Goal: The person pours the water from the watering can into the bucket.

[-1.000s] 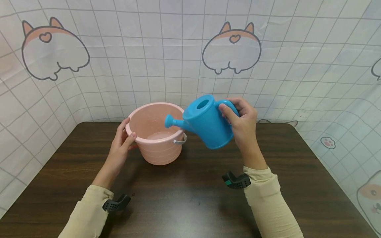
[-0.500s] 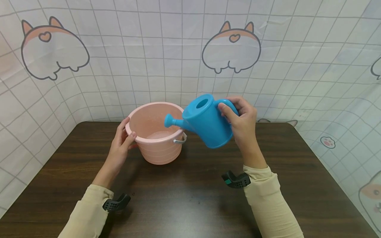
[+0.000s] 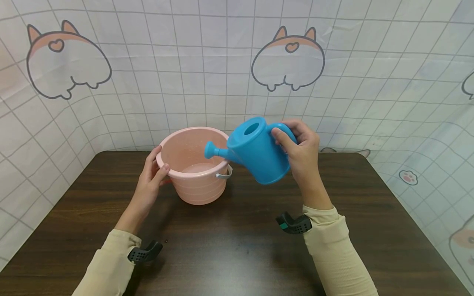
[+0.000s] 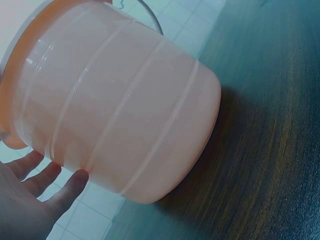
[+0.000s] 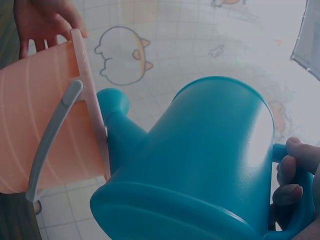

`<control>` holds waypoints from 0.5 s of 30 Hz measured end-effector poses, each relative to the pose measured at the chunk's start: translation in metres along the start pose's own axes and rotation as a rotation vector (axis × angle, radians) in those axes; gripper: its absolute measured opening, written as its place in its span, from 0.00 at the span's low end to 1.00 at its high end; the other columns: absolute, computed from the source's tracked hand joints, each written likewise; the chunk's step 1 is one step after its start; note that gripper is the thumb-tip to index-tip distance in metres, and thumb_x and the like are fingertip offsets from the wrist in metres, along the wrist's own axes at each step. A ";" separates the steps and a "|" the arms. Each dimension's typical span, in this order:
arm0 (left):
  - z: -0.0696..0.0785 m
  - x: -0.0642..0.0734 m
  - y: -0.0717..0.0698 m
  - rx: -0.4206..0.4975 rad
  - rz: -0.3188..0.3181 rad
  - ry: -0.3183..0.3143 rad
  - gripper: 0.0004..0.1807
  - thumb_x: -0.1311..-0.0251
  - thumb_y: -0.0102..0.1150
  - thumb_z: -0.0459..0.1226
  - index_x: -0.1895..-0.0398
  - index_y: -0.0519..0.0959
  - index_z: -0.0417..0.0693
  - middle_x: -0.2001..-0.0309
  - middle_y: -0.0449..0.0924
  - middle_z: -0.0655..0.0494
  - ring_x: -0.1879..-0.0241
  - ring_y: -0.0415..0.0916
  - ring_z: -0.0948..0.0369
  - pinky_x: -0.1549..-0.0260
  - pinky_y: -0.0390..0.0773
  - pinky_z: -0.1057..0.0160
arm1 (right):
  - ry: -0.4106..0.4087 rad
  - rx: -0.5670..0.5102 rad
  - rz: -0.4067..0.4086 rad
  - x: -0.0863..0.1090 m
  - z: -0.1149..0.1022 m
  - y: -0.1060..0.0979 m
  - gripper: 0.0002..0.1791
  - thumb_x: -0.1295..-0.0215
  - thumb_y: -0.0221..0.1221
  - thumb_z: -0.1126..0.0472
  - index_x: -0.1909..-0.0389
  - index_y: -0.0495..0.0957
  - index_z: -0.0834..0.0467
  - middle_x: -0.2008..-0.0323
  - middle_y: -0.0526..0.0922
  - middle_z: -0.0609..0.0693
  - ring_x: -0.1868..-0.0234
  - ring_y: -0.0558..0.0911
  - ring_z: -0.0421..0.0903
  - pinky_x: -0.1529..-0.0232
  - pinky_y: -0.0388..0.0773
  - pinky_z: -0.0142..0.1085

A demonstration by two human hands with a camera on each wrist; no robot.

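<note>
A pink bucket [image 3: 200, 189] stands on the dark wooden table, a little left of centre in the head view. My left hand [image 3: 149, 176] grips its left rim, thumb over the edge; in the left wrist view three fingertips [image 4: 79, 179] touch the outer wall. By its handle, my right hand [image 3: 301, 144] holds a blue watering can [image 3: 259, 156], raised off the table and tilted left. The can's round spout head [image 3: 210, 150] reaches over the bucket's right rim into its opening. No stream shows at the spout. Small specks dot the bucket's inner wall.
A grey bail handle [image 3: 224, 174] hangs at the bucket's right side. Behind the table [image 3: 222, 255] hangs a white grid-patterned cloth [image 3: 222, 74] with cartoon animals. Black wrist devices [image 3: 294, 224] sit on both sleeves.
</note>
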State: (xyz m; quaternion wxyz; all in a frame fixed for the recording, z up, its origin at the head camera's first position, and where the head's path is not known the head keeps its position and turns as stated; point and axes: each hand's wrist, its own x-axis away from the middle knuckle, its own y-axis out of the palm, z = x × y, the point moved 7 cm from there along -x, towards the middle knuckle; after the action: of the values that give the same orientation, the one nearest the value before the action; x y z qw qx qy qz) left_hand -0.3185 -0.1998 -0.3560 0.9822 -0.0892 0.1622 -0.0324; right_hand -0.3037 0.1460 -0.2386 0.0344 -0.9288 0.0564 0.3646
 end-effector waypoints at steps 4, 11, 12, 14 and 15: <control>0.000 0.000 0.000 -0.015 -0.003 -0.009 0.31 0.33 0.44 0.43 0.29 0.46 0.64 0.34 0.56 0.42 0.47 0.66 0.68 0.56 0.76 0.67 | -0.002 0.003 -0.001 0.000 0.000 0.000 0.11 0.40 0.59 0.62 0.61 0.76 0.65 0.76 0.76 0.47 0.74 0.73 0.43 0.73 0.71 0.30; 0.001 0.001 0.000 -0.014 -0.007 -0.004 0.31 0.33 0.44 0.42 0.29 0.46 0.63 0.33 0.56 0.42 0.46 0.66 0.68 0.56 0.76 0.69 | -0.003 0.011 -0.004 0.000 0.000 0.000 0.11 0.40 0.59 0.62 0.61 0.76 0.65 0.76 0.76 0.47 0.74 0.73 0.43 0.73 0.71 0.30; 0.001 0.001 0.000 -0.015 -0.007 -0.005 0.32 0.33 0.44 0.43 0.29 0.46 0.64 0.33 0.56 0.42 0.46 0.66 0.68 0.56 0.76 0.69 | -0.002 0.012 -0.004 0.000 0.000 0.000 0.11 0.40 0.59 0.62 0.61 0.76 0.65 0.76 0.76 0.47 0.74 0.73 0.43 0.73 0.71 0.30; 0.001 0.001 0.000 -0.018 -0.007 -0.008 0.31 0.33 0.44 0.43 0.29 0.46 0.64 0.33 0.56 0.42 0.46 0.66 0.68 0.56 0.76 0.69 | 0.001 0.014 -0.005 0.000 0.000 0.000 0.11 0.40 0.59 0.62 0.61 0.76 0.65 0.76 0.76 0.47 0.74 0.73 0.43 0.73 0.71 0.30; 0.001 0.001 0.000 -0.020 -0.007 -0.009 0.32 0.33 0.44 0.43 0.29 0.46 0.64 0.33 0.56 0.42 0.46 0.66 0.68 0.56 0.76 0.69 | 0.002 0.014 -0.005 0.000 0.000 0.000 0.11 0.40 0.59 0.61 0.61 0.76 0.65 0.75 0.76 0.47 0.73 0.74 0.43 0.73 0.71 0.30</control>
State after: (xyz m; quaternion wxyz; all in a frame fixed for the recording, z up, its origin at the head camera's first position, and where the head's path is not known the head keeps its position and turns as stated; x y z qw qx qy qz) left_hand -0.3177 -0.1996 -0.3555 0.9819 -0.0996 0.1578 -0.0337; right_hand -0.3036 0.1462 -0.2385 0.0418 -0.9290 0.0568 0.3632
